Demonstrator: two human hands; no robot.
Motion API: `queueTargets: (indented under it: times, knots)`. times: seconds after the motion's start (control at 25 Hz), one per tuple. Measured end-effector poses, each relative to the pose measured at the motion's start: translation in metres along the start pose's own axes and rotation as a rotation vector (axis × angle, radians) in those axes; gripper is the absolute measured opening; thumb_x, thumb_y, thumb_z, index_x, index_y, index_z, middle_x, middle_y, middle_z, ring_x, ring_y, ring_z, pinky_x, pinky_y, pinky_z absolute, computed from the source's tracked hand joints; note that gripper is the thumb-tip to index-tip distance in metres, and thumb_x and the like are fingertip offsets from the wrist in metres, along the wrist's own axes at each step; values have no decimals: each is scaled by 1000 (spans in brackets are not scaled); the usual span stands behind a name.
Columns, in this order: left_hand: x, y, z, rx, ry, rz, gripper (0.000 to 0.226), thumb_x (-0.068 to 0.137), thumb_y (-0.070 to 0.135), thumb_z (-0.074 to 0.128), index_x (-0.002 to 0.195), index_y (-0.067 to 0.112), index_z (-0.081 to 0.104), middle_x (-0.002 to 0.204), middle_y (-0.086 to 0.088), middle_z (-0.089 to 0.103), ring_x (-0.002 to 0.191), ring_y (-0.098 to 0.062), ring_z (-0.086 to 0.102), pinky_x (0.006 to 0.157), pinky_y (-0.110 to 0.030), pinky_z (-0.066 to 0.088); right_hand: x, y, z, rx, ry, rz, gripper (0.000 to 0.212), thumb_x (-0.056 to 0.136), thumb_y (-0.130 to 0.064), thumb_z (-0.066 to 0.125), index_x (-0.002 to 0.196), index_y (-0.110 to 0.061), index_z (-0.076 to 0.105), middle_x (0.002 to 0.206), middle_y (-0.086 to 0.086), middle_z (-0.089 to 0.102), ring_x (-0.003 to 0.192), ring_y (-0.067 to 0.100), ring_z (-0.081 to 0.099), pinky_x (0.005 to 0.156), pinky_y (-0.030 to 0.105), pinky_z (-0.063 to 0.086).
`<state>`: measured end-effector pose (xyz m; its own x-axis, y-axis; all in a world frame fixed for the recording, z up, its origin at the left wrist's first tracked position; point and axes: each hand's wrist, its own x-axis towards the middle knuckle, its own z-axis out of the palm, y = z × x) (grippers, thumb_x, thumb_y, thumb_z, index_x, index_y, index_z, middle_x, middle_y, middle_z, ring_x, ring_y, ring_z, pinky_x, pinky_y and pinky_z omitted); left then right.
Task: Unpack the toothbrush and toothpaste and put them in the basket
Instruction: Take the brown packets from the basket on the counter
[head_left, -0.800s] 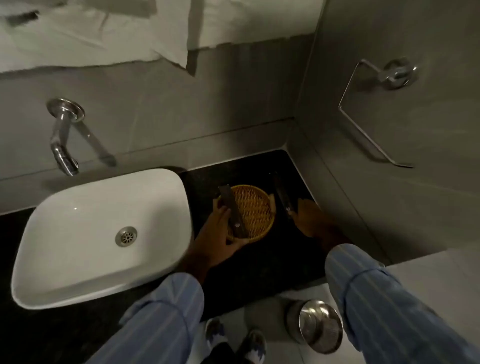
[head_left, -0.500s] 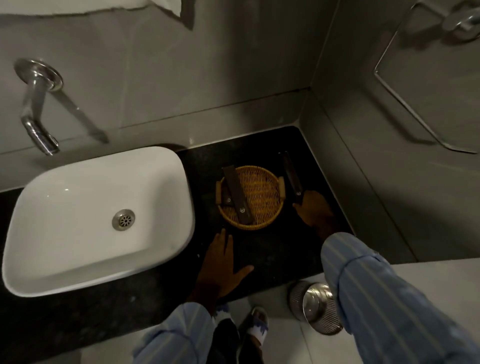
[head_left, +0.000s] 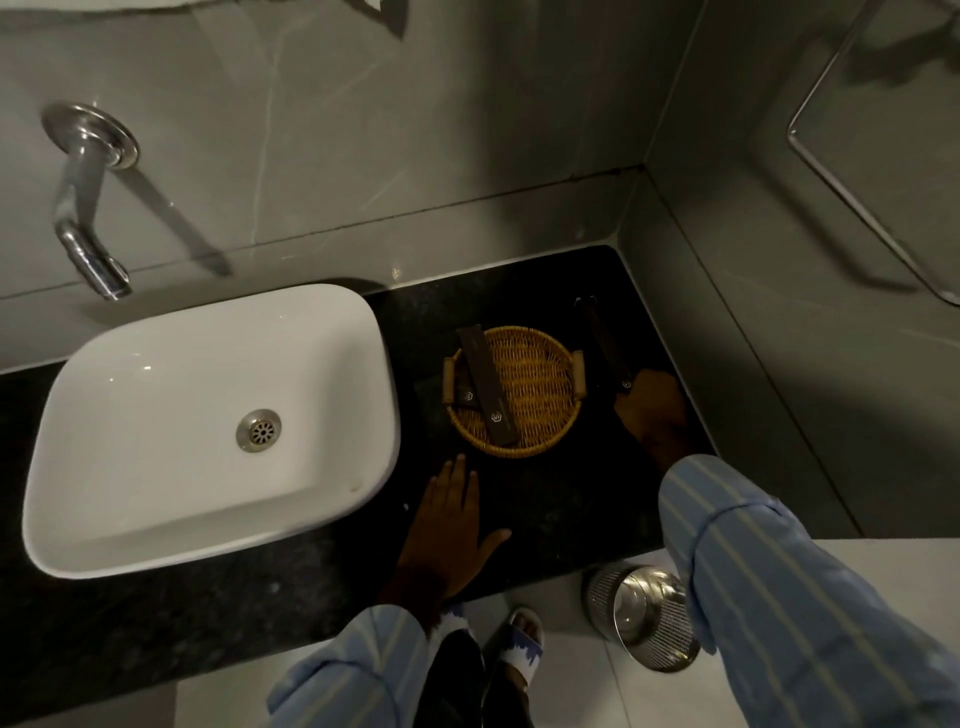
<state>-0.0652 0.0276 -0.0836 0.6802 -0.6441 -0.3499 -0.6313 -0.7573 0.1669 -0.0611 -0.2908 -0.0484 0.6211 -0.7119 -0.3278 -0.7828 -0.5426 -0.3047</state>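
Dim bathroom corner, head view looking down. Black stone counter (head_left: 545, 509) runs from the left edge to the right wall.

Round woven basket (head_left: 524, 410) sits mid-counter, a small handle at its 3 and its 9 o'clock. A long dark box (head_left: 487, 385) lies in it on a slant, top end propped over the rim at 11 o'clock, bottom end near 6 o'clock. A shorter dark box (head_left: 464, 391) lies just beside it on the 9 o'clock side. Contents of either not readable in this light.

Second long dark box (head_left: 605, 340) lies outside the basket at its 3 o'clock, on the counter close to the right wall, pointing toward 11 o'clock. Right hand (head_left: 652, 418) is closed over its near end, fingers wrapped around it as far as the gloom lets me judge. Striped blue sleeve (head_left: 769, 587) fills the lower right.

Left hand (head_left: 451, 530) lies flat, fingers spread, palm down on the counter at the basket's 7 o'clock, empty, apart from the basket.

White basin (head_left: 156, 467) at the basket's 9 o'clock, well clear; chrome wall tap (head_left: 83, 218) above its rear left corner. Nothing lies between either hand and the basket.

Below the counter edge: steel bin (head_left: 644, 618) on the floor at 5 o'clock, slippered feet (head_left: 519, 644) at 6.
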Motion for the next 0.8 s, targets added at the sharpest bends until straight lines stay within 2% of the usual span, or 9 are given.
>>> queueTargets:
  times: [0.2, 0.32, 0.4, 0.52, 0.68, 0.76, 0.8]
  knots:
    - [2, 6, -58, -79, 124, 117, 96, 87, 75, 24, 153, 5, 21, 163, -17, 17, 151, -31, 12, 119, -37, 4, -10, -6, -51, -29, -16, -46, 30, 92, -16, 61, 114, 4, 63, 116, 24, 66, 106, 42, 65, 82, 43, 52]
    - [15, 18, -126, -114, 234, 194, 95, 88, 72, 34, 153, 3, 19, 163, -19, 13, 151, -33, 9, 119, -35, 4, -29, -20, -81, -10, 9, -126, 34, 95, -21, 58, 120, 0, 61, 122, 22, 64, 111, 40, 63, 89, 43, 51]
    - [25, 25, -177, -133, 304, 184, 94, 89, 69, 38, 154, 4, 17, 164, -17, 8, 151, -31, 6, 119, -35, 2, -42, -32, -102, 22, 40, -183, 31, 97, -21, 54, 117, 2, 62, 121, 22, 64, 110, 38, 62, 90, 42, 50]
    - [35, 35, -248, -222, 412, 195, 91, 90, 60, 50, 154, 5, 14, 164, -16, 12, 150, -30, 10, 119, -32, 4, -59, -48, -135, 83, 130, -253, 27, 97, -18, 54, 111, 3, 64, 116, 22, 66, 107, 38, 63, 83, 36, 46]
    - [42, 48, -324, -631, 461, 113, 82, 91, 45, 61, 153, 9, 22, 160, -11, 27, 146, -27, 28, 121, -38, 20, -79, -65, -183, 137, 241, -349, 27, 92, -17, 61, 113, -2, 66, 114, 20, 68, 106, 36, 64, 88, 39, 50]
    - [43, 50, -355, -887, 482, 112, 71, 91, 39, 63, 149, 9, 35, 147, -9, 49, 132, -25, 48, 114, -42, 36, -86, -70, -204, 155, 254, -408, 28, 89, -14, 64, 115, -2, 65, 115, 19, 68, 107, 37, 65, 90, 40, 52]
    - [43, 51, -368, -1023, 476, 142, 63, 92, 32, 64, 145, 7, 42, 132, -9, 61, 120, -25, 57, 109, -41, 43, -90, -72, -215, 165, 265, -425, 28, 89, -13, 64, 115, -3, 65, 115, 18, 67, 107, 37, 65, 89, 40, 52]
